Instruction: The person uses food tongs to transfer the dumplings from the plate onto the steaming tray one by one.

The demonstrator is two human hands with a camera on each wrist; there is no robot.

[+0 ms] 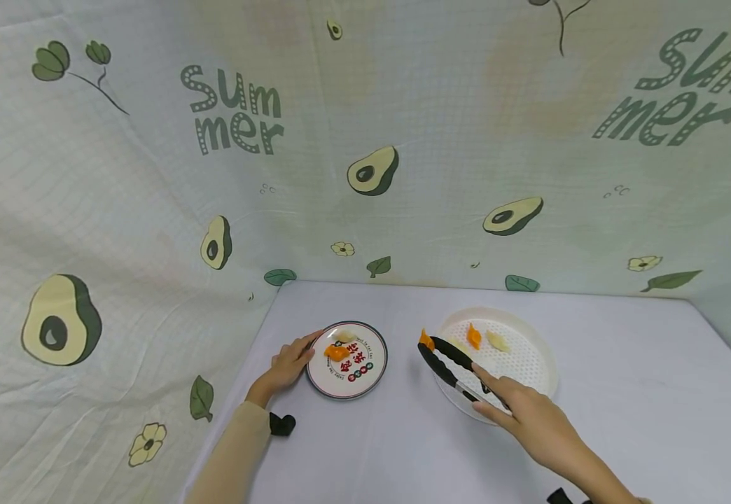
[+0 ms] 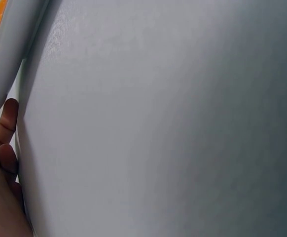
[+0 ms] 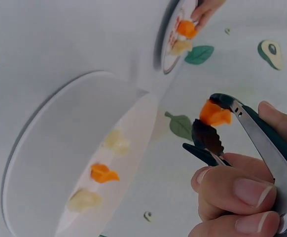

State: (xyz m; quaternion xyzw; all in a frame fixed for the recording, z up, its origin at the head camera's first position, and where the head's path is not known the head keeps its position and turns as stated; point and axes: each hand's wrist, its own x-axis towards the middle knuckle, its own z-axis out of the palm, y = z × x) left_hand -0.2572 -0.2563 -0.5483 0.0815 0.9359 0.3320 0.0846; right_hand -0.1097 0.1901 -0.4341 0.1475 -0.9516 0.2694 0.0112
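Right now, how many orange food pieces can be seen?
3: one orange piece held in the tongs, one in the white tray, one on the small plate. Others may be hidden.

A white table (image 1: 365,448) bears a printed plate (image 1: 347,360) and a perforated tray (image 1: 529,357)

The backdrop cloth (image 1: 151,175) reads "Summer" twice; the plate's (image 1: 347,360) lettering is illegible.
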